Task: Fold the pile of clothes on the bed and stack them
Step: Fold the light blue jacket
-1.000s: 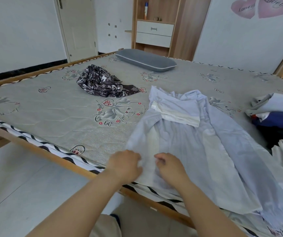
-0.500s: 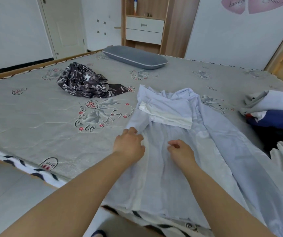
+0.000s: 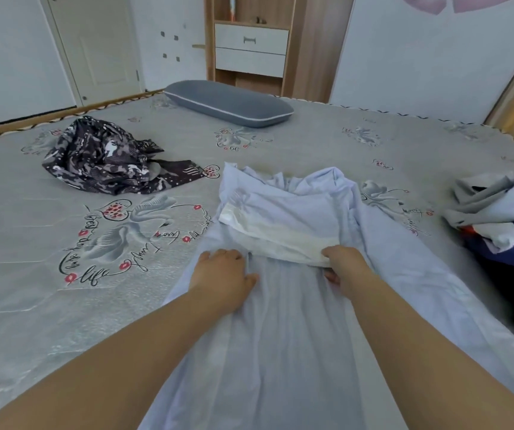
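A long pale blue garment (image 3: 283, 336) lies spread lengthwise on the bed, its far end bunched up. A white lining band (image 3: 268, 231) crosses it. My left hand (image 3: 221, 276) lies flat on the garment's left side, fingers straight and pressing the cloth. My right hand (image 3: 347, 268) pinches the right end of the white band, thumb below and fingers on top. A crumpled dark patterned garment (image 3: 106, 156) lies at the far left. A pile of grey, white and navy clothes (image 3: 497, 212) sits at the right edge.
The grey printed mattress (image 3: 63, 274) stretches left of the garment. A grey pillow (image 3: 227, 102) lies at the far side. Beyond it stand a wooden cabinet with white drawers (image 3: 251, 48) and a door (image 3: 100, 48).
Both hands slid up the pale blue garment from its near hem to the white band. My left hand flattened out and my right hand took hold of the band. The view moved closer over the bed.
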